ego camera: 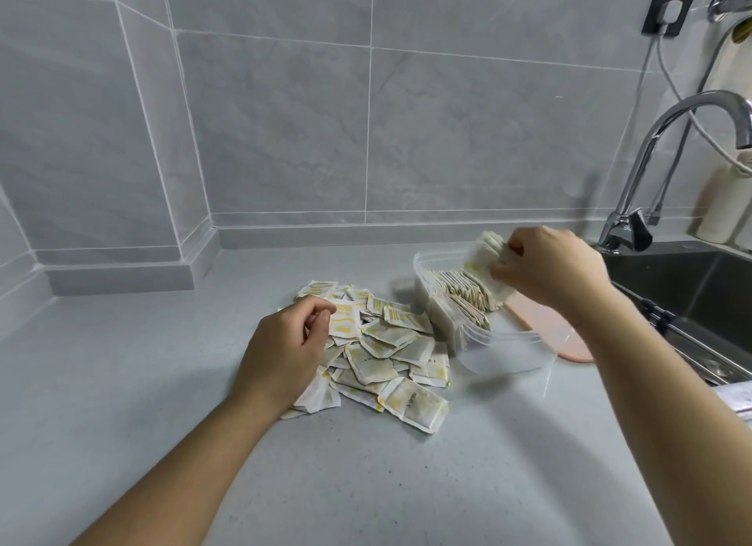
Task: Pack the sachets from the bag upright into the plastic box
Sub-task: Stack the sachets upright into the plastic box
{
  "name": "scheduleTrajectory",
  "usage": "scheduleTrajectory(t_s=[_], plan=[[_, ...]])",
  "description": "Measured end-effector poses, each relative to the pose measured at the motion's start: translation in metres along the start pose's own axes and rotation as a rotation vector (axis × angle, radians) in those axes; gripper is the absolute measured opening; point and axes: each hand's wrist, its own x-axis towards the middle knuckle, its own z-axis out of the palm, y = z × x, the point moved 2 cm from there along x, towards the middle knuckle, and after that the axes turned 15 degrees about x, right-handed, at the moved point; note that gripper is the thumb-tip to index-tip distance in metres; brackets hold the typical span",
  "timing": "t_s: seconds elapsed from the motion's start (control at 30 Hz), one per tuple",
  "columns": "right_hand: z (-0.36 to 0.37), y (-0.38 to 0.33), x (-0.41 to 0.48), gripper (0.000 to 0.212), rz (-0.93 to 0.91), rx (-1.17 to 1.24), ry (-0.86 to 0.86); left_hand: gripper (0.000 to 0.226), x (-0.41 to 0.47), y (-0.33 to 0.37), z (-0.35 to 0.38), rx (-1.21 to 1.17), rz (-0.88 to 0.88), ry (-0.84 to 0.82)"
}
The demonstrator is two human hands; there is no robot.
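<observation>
A loose pile of white-and-yellow sachets (386, 342) lies on the grey counter. To its right stands a clear plastic box (508, 354), its far part filled with sachets standing upright in a row (460, 297). My right hand (549, 268) is above the far end of the box, shut on a small stack of sachets (484, 256). My left hand (289, 342) rests on the left edge of the pile, fingers loosely curled, holding nothing that I can see. The bag is not in view.
A pink lid or mat (545, 325) lies behind the box. A steel sink (691, 297) with a chrome tap (651, 167) is at the right. Tiled walls close the back and the left corner. A cable hangs from a wall socket (667, 8).
</observation>
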Motion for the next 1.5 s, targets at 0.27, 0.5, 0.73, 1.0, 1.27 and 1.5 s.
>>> scheduleTrajectory(t_s=[0.27,0.5,0.73,1.0,1.27,1.5], plan=[[0.035,0.011,0.000,0.032,0.099,-0.346,-0.344,0.023,-0.002,0.003,-0.001,0.003,0.016,0.000],[0.052,0.011,0.011,0.045,0.145,-0.151,-0.451,0.015,-0.002,0.002,-0.003,0.048,0.014,0.021],[0.043,0.013,0.006,0.045,0.135,-0.128,-0.551,0.014,-0.002,0.003,-0.005,0.136,-0.043,0.026],[0.044,0.014,0.006,0.042,0.137,-0.045,-0.448,0.009,0.001,0.004,-0.008,0.329,0.018,-0.072],[0.035,0.011,0.003,0.070,0.147,-0.109,-0.558,0.047,0.006,-0.002,-0.014,0.581,-0.043,-0.246],[0.043,0.014,0.001,0.055,0.118,-0.124,-0.478,0.068,0.006,-0.007,-0.011,0.691,-0.092,-0.351]])
